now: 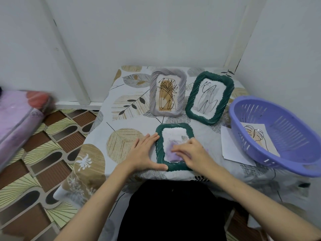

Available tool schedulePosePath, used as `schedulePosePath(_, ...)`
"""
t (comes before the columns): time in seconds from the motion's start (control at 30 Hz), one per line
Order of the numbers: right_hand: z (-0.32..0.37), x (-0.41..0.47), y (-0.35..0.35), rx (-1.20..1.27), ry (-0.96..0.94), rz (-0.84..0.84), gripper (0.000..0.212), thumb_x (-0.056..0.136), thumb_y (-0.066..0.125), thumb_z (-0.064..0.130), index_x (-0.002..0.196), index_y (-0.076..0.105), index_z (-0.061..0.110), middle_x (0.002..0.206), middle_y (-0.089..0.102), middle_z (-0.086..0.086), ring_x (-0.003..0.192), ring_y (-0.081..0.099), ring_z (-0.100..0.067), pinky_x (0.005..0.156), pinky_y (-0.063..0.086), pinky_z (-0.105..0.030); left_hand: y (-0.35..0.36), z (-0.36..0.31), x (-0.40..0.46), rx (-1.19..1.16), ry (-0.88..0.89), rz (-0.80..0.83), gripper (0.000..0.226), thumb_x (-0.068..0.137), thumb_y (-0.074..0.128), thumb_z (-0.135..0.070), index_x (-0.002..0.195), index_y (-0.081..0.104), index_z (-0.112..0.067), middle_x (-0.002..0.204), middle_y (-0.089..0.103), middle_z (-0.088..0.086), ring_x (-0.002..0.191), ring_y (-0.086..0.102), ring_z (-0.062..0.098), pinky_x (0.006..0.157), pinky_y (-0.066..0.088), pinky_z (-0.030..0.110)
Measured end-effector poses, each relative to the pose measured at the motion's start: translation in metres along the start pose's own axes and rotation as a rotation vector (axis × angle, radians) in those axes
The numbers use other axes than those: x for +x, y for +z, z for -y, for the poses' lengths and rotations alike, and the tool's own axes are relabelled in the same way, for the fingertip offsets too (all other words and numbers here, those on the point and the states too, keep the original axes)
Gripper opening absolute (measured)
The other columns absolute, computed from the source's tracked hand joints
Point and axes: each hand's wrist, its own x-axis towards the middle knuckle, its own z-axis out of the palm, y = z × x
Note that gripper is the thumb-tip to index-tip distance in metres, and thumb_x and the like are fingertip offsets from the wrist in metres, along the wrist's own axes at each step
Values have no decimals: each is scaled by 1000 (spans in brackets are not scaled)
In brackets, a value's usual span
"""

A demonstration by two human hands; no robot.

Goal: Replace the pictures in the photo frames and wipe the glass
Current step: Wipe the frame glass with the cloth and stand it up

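On table (pixel 205 136), flat frame (pixel 160 148), lengthwise away

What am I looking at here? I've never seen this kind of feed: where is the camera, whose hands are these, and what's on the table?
There is no machine. One camera sits on a person's head, looking down at their bare hands. The left hand steadies a green frame lying flat on the table. The right hand presses a purple cloth on its glass. Behind stand a grey frame and another green frame. A purple basket to the right holds a loose picture.
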Motion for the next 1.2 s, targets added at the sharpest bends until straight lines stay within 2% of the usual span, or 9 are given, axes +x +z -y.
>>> schedulePosePath(0.23, -5, 67, 10, -209, 184, -98, 26, 92, 49, 28, 111, 65, 22, 113, 65, 5, 88, 33, -15, 79, 31, -29, 0, 2, 1, 1, 1, 16, 134, 32, 46, -92, 146, 9, -32, 155, 7, -18, 143, -2, 3, 115, -8, 37)
schedulePosePath(0.37, 18, 33, 28, -124, 8, -80, 30, 91, 46, 26, 103, 70, 13, 110, 66, 2, 84, 36, -20, 79, 36, -32, 3, 4, 2, 10, 0, -7, 139, 27, 34, -98, 146, 9, -31, 155, 8, -18, 143, 0, 4, 116, -6, 37)
schedulePosePath(0.53, -9, -21, 2, -251, -268, -64, 20, 79, 55, 18, 87, 73, 22, 94, 70, 10, 69, 49, -22, 57, 47, -31, 2, 1, 2, 0, -6, -3, 137, 27, 45, -93, 145, 12, -32, 154, 8, -19, 143, 0, 3, 115, -6, 36)
schedulePosePath(0.63, -30, -12, -14, -349, -170, -98, 28, 64, 72, 1, 84, 73, 21, 89, 70, 7, 72, 40, -17, 55, 42, -29, 0, 1, 1, 1, -6, 2, 138, 26, 41, -95, 145, 11, -32, 154, 7, -19, 143, 0, 3, 115, -7, 36)
schedulePosePath(0.73, -9, 11, -4, -296, 7, -171, 19, 69, 66, 6, 82, 75, 17, 88, 70, -1, 68, 37, -21, 54, 44, -36, 0, 1, 1, -4, -5, 3, 140, 24, 37, -98, 146, 11, -31, 154, 8, -19, 143, 0, 4, 116, -7, 37)
schedulePosePath(0.9, 20, -12, 12, -182, -66, 46, 28, 87, 48, 27, 99, 71, 17, 111, 62, 1, 85, 39, -23, 76, 44, -40, 0, 2, 2, -2, -3, 8, 141, 23, 33, -100, 145, 12, -32, 154, 8, -19, 143, 1, 4, 116, -6, 37)
schedulePosePath(1.0, 19, -20, -14, -57, 187, 112, 49, 82, 31, 47, 102, 70, 27, 118, 47, 0, 100, 35, -18, 92, 31, -31, 0, 2, 1, -11, 1, 7, 141, 23, 35, -99, 145, 12, -32, 154, 8, -20, 143, 0, 3, 116, -7, 36)
schedulePosePath(1.1, 8, -14, -41, 8, 396, 249, 41, 90, 36, 14, 110, 66, 32, 108, 41, -2, 113, 38, -24, 99, 27, -27, -1, 1, 1, -18, 8, 21, 140, 24, 37, -98, 145, 11, -33, 154, 6, -20, 143, -2, 3, 116, -8, 37)
schedulePosePath(1.2, 5, -11, -66, 24, 394, 511, 53, 83, 42, 1, 120, 58, 36, 106, 53, 3, 94, 52, -12, 81, 39, -15, -1, 2, 0, -17, -1, 31, 141, 24, 38, -98, 146, 10, -33, 155, 5, -19, 143, -2, 4, 116, -8, 37)
